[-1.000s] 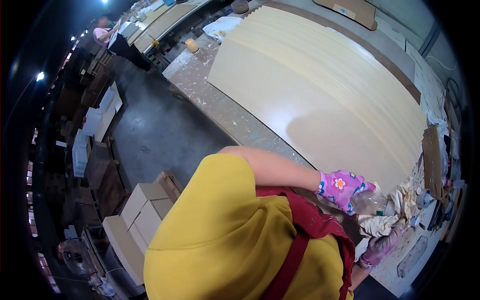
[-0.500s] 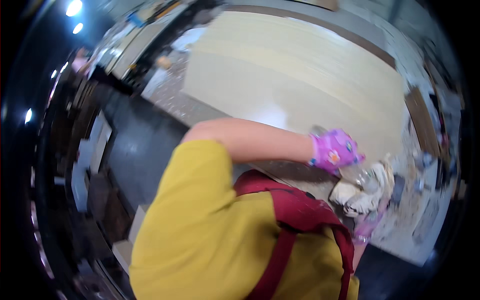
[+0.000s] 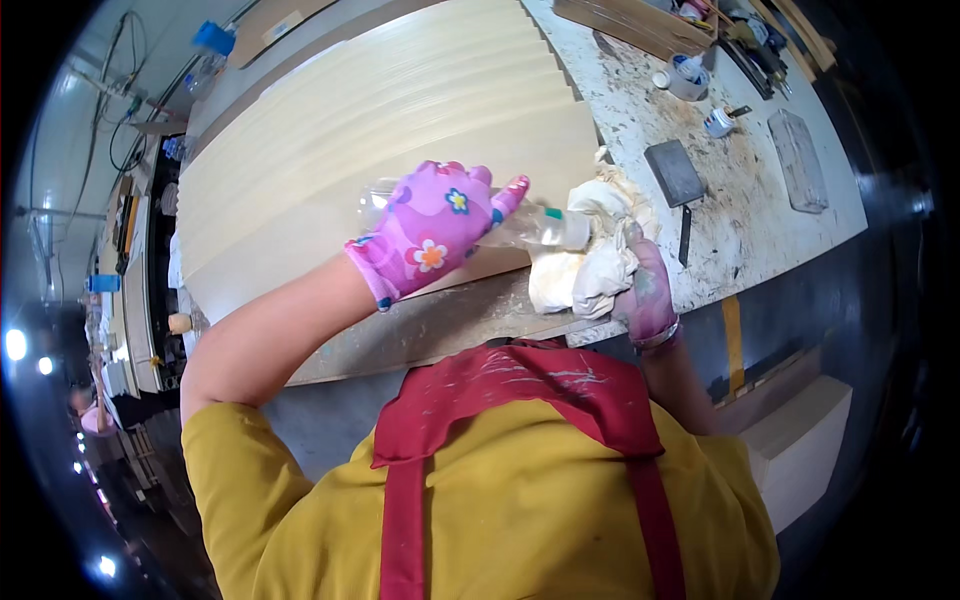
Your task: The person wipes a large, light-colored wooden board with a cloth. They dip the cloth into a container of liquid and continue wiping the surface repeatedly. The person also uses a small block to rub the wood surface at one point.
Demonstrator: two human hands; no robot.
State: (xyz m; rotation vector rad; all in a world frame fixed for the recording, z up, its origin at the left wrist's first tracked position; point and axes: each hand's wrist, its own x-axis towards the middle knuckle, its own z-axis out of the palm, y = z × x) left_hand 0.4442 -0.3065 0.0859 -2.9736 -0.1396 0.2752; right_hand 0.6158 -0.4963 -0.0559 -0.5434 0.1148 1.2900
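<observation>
My left hand, in a pink flowered glove, is wrapped round a clear plastic bottle held on its side. The bottle's whitish neck end points right and meets a bunched, stained white cloth. The cloth is gripped by my right hand, whose pink glove is smudged with grey. Both hands are over the near right edge of a stack of pale, wood-grained sheets, whose far-right ends are staggered like steps. Whether liquid leaves the bottle I cannot tell.
Right of the cloth, a dark grey block and a thin black strip lie on the stained white tabletop. Farther off are a small white jar, a tub and a long grey block. A blue-capped bottle stands far left.
My view has swung to the right and steadied, showing more of the tabletop. The bottle stays in my left hand and the cloth in my right, neck end still at the cloth.
</observation>
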